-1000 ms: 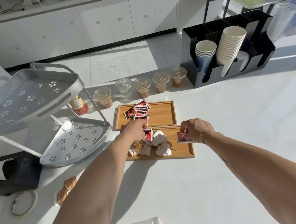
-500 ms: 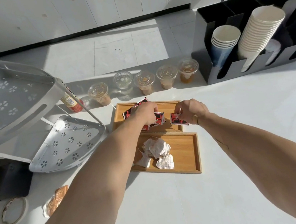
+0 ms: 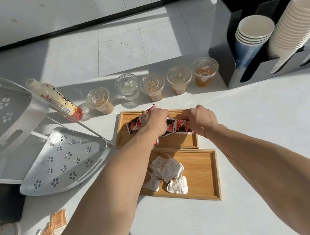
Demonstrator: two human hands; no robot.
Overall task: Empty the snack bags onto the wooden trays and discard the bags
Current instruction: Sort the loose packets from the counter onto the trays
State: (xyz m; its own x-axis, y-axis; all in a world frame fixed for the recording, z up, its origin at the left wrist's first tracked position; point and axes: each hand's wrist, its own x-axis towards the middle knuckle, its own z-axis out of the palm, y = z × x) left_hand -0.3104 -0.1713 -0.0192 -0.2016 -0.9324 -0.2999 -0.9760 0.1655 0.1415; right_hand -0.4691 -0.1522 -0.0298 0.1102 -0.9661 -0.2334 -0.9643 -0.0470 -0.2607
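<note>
Both hands work over the far wooden tray (image 3: 176, 142), which lies touching the near wooden tray (image 3: 198, 173) on the white counter (image 3: 263, 131). The left hand (image 3: 156, 122) is curled, fingers closed on a red-and-black snack packet (image 3: 169, 127); the right hand (image 3: 199, 119) is pinched on a second red-and-black packet (image 3: 183, 128) just beside the first, so the two packets meet edge to edge between the hands. How firmly either packet is gripped is hard to tell, since the knuckles cover the fingertips.

To the left of the left hand, another red-and-black packet (image 3: 134, 126) rests in the same tray, and one more (image 3: 149, 108) pokes out over the tray's far rim just beyond the fingers. Nearer the person than the hands, the near tray holds a loose heap of crumpled white packets (image 3: 168, 170) in its left half.

Beyond the hands stands a row of lidded clear plastic cups (image 3: 152, 86), with a tilted drink bottle (image 3: 57, 100) at its left end. Far right of the right hand is a black cup dispenser (image 3: 228, 62) holding stacked paper cups (image 3: 294, 22). Left of the left forearm sits a perforated metal corner shelf (image 3: 62, 161), and orange wrappers (image 3: 52, 229) lie on the counter well below it.
</note>
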